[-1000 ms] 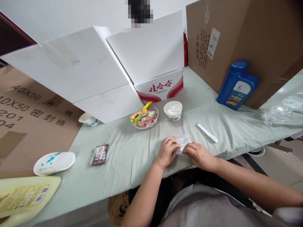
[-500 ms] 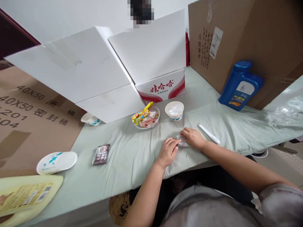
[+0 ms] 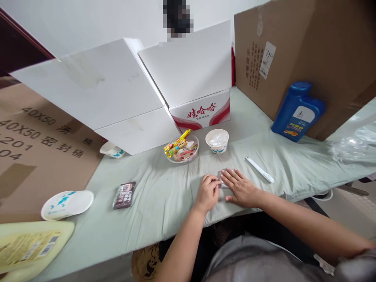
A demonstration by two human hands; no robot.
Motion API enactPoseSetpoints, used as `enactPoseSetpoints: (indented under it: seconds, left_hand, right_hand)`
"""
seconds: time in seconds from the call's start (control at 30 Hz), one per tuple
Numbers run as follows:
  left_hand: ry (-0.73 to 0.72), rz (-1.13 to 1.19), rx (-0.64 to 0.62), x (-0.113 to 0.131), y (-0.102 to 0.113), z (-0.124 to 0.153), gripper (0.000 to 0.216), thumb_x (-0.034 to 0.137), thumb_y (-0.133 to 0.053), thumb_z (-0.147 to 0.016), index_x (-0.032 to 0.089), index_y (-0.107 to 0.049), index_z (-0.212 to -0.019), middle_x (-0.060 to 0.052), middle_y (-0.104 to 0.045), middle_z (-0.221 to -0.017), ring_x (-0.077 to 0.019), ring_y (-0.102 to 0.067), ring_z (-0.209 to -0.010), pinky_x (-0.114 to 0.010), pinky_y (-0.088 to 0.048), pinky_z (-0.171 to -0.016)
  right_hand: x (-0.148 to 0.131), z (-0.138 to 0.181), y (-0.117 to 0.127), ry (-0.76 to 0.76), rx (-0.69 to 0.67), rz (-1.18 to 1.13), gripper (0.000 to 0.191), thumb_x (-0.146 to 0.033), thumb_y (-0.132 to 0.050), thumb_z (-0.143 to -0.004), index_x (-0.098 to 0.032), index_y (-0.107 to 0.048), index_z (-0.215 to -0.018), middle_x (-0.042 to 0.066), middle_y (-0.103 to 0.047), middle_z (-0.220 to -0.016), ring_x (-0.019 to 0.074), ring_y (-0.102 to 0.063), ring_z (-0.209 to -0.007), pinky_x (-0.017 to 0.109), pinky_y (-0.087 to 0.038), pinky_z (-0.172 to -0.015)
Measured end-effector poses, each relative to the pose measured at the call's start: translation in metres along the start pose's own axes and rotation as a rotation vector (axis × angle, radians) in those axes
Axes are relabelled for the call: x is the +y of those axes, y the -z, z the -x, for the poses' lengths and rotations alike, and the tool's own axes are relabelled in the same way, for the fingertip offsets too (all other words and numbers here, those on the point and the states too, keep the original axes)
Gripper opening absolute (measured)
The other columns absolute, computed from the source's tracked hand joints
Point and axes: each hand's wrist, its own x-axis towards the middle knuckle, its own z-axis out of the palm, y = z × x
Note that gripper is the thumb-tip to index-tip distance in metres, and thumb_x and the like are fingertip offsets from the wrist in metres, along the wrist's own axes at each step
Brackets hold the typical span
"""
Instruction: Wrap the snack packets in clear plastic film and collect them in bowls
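A small, clear plastic piece [image 3: 223, 185], maybe a bag, lies flat on the green cloth, mostly covered by my hands. My right hand [image 3: 239, 188] rests palm down on it with the fingers stretched out. Beside it my left hand [image 3: 208, 192] has curled fingers, with the fingertips pinching the plastic's left edge. A white utility knife [image 3: 259, 169] lies to the right of my right hand. Beyond my hands stands a paper cup [image 3: 217, 145] with clear plastic in it. Left of that cup is a clear round bowl [image 3: 196, 153] of wrapped snacks.
A dark red packet [image 3: 125, 195] and a tipped paper cup [image 3: 68, 204] lie to the left, near a pale yellow jug [image 3: 38, 243]. Another cup [image 3: 111, 150] touches the white boxes [image 3: 88, 86]. A blue bottle [image 3: 298, 111] stands before a brown carton [image 3: 279, 51] at right.
My right hand has flattened, its fingers now spread over the plastic instead of curled at it. My left hand has stayed near the left edge, its fingers more curled.
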Motion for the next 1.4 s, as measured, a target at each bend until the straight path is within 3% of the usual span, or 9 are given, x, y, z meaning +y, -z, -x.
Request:
enactPoseSetpoints:
  seconds: [0.13, 0.3, 0.57, 0.7, 0.83, 1.0, 1.13, 1.23, 1.4]
  left_hand:
    - [0.075, -0.024, 0.128, -0.004, 0.001, 0.003, 0.029, -0.002, -0.045, -0.073, 0.019, -0.064, -0.081, -0.005, -0.060, -0.090, -0.0196, -0.055, -0.093, -0.037, -0.049, -0.085]
    - [0.135, -0.021, 0.139, -0.006, 0.001, 0.002, 0.024, 0.001, -0.046, -0.076, 0.019, -0.062, -0.081, -0.004, -0.061, -0.085, -0.0187, -0.056, -0.088, -0.034, -0.049, -0.080]
    - [0.171, 0.017, 0.109, -0.009, -0.001, -0.001, 0.025, 0.000, -0.046, -0.074, 0.019, -0.062, -0.078, -0.004, -0.062, -0.082, -0.0205, -0.055, -0.087, -0.036, -0.048, -0.078]
    - [0.183, 0.008, 0.075, -0.007, 0.000, -0.002, 0.026, -0.001, -0.046, -0.074, 0.020, -0.062, -0.076, -0.004, -0.062, -0.081, -0.0205, -0.054, -0.087, -0.036, -0.048, -0.078]
    - [0.189, 0.011, 0.046, -0.007, 0.001, -0.002, 0.027, -0.002, -0.047, -0.075, 0.020, -0.063, -0.077, -0.004, -0.061, -0.082, -0.0207, -0.053, -0.088, -0.036, -0.047, -0.078]
    - [0.200, -0.001, 0.034, -0.008, 0.001, -0.002, 0.027, -0.002, -0.048, -0.074, 0.020, -0.063, -0.076, -0.004, -0.061, -0.083, -0.0213, -0.053, -0.089, -0.037, -0.048, -0.079]
    - [0.204, 0.001, 0.060, -0.003, -0.005, -0.001, 0.026, -0.002, -0.048, -0.072, 0.020, -0.062, -0.077, -0.005, -0.062, -0.084, -0.0216, -0.055, -0.089, -0.038, -0.049, -0.080]
    - [0.260, 0.023, 0.203, -0.003, 0.001, 0.001, 0.029, 0.000, -0.048, -0.075, 0.020, -0.061, -0.092, -0.006, -0.062, -0.092, -0.0208, -0.058, -0.093, -0.038, -0.051, -0.084]
    - [0.433, -0.309, 0.421, -0.041, 0.078, 0.026, 0.021, 0.018, -0.055, -0.080, 0.019, -0.061, -0.101, -0.011, -0.061, -0.109, -0.0267, -0.055, -0.109, -0.046, -0.044, -0.098]
  right_hand:
    - [-0.003, 0.000, -0.003, -0.048, 0.021, -0.007, 0.064, -0.045, -0.049, -0.092, -0.008, -0.040, -0.144, 0.017, -0.036, -0.151, 0.0348, -0.028, -0.141, 0.054, -0.027, -0.112]
    - [-0.006, -0.005, 0.006, 0.040, 0.117, -0.116, 0.037, -0.013, -0.040, -0.094, -0.012, -0.061, -0.124, 0.013, -0.060, -0.131, 0.0249, -0.052, -0.125, 0.042, -0.044, -0.103]
    - [0.050, -0.098, 0.085, -0.014, 0.505, -0.030, 0.034, -0.016, -0.038, -0.097, -0.018, -0.063, -0.119, 0.010, -0.065, -0.121, 0.0223, -0.055, -0.114, 0.040, -0.041, -0.099]
    - [0.073, -0.144, 0.087, -0.191, 0.227, 0.136, 0.036, -0.029, -0.037, -0.099, -0.018, -0.063, -0.123, 0.014, -0.062, -0.125, 0.0278, -0.050, -0.119, 0.045, -0.032, -0.102]
    - [0.081, -0.160, 0.065, -0.226, -0.076, 0.154, 0.051, -0.050, -0.033, -0.099, -0.017, -0.073, -0.101, 0.014, -0.072, -0.097, 0.0266, -0.063, -0.097, 0.044, -0.037, -0.094]
    - [0.082, -0.154, 0.062, -0.216, -0.070, 0.175, 0.053, -0.058, -0.044, -0.092, -0.014, -0.069, -0.109, 0.017, -0.069, -0.111, 0.0297, -0.059, -0.107, 0.044, -0.035, -0.096]
    - [0.054, -0.138, 0.067, -0.118, 0.206, 0.113, 0.042, -0.046, -0.056, -0.090, -0.013, -0.064, -0.116, 0.016, -0.062, -0.124, 0.0321, -0.047, -0.123, 0.045, -0.033, -0.101]
    - [0.019, -0.114, 0.063, 0.000, 0.311, -0.057, 0.028, -0.036, -0.051, -0.093, -0.016, -0.066, -0.107, 0.012, -0.067, -0.108, 0.0273, -0.057, -0.106, 0.041, -0.043, -0.091]
    - [0.018, -0.047, 0.049, 0.006, 0.264, -0.133, 0.026, -0.039, -0.048, -0.094, -0.021, -0.067, -0.097, 0.010, -0.069, -0.102, 0.0260, -0.061, -0.098, 0.042, -0.047, -0.083]
